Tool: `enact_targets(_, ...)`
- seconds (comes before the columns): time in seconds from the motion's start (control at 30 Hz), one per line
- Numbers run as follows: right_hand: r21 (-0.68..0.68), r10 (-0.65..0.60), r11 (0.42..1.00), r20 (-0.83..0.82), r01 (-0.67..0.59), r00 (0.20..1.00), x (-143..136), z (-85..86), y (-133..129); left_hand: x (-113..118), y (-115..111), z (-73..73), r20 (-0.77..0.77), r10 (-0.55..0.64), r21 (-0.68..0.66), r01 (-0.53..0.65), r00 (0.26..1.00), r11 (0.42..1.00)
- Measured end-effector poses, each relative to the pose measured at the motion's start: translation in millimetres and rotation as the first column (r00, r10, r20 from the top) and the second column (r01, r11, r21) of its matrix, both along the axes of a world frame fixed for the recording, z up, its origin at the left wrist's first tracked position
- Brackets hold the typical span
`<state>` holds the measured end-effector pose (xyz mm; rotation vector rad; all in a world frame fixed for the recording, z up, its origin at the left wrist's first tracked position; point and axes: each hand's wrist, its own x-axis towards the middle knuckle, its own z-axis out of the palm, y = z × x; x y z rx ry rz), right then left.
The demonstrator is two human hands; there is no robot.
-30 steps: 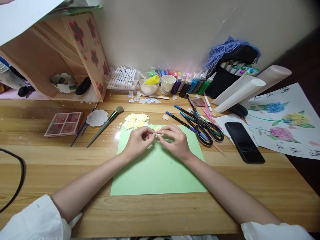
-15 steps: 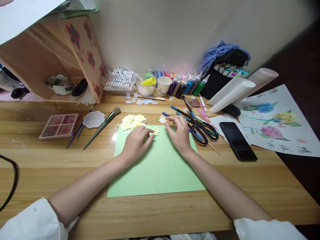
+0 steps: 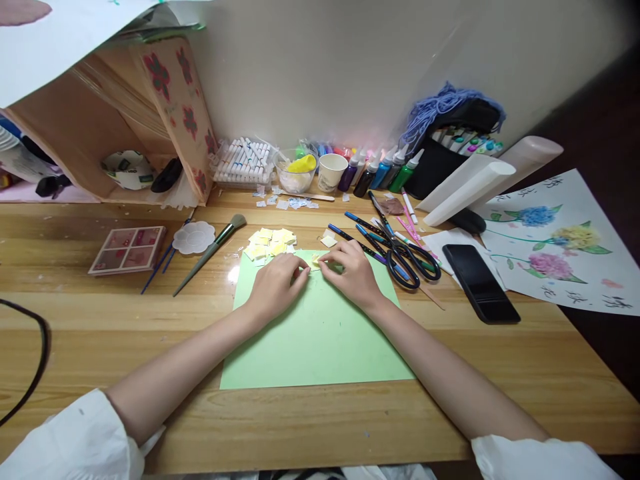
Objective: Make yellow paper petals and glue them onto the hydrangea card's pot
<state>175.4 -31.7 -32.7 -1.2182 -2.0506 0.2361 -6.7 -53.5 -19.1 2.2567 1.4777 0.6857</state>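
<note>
1. The right hand (image 3: 351,275) has its thumb and index fingertips close together at a small yellow slip (image 3: 315,261), near the far edge of the green sheet (image 3: 310,347). They seem to touch the slip; whether they grip it, I cannot tell.
2. The left hand (image 3: 274,283) rests over the sheet's far left part, thumb and index tips nearly meeting beside the slip. I cannot tell if anything is between them. Facing tips probably let both hands handle so small a piece.
3. A pile of yellow slips (image 3: 271,243) overlaps the sheet's far left corner, presumably for easy reach. A few pale slips (image 3: 329,239) lie just beyond its far edge.
4. Right of the sheet, black scissors (image 3: 396,244) lie across pens (image 3: 361,222), likely pushed aside to free the paper.
5. Left of the sheet lie a brush (image 3: 210,255) and a white palette (image 3: 194,238); well to its right, a phone (image 3: 481,283). Their spacing seems to leave the forearms room.
</note>
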Motion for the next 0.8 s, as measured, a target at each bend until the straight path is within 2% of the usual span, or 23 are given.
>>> enact_targets(0.23, 0.1, 0.026, 0.995, -0.107, -0.015, 0.994, -7, 6.5, -9, 0, 2, 1.5, 0.164, -0.055, -0.044, 0.063, 0.985, 0.997)
enact_targets(0.43, 0.175, 0.032, 0.984, -0.083, -0.017, 0.996, -8, 7.0, -12, -2, 7, 4.0, 0.361, -0.009, -0.163, 0.072, 0.932, 0.984)
enact_targets(0.8, 0.238, 0.064, 0.969, 0.0, -0.062, 0.998, -7, 6.1, -13, -2, 7, 1.7, 0.427, 0.038, -0.202, 0.054, 0.903, 0.978)
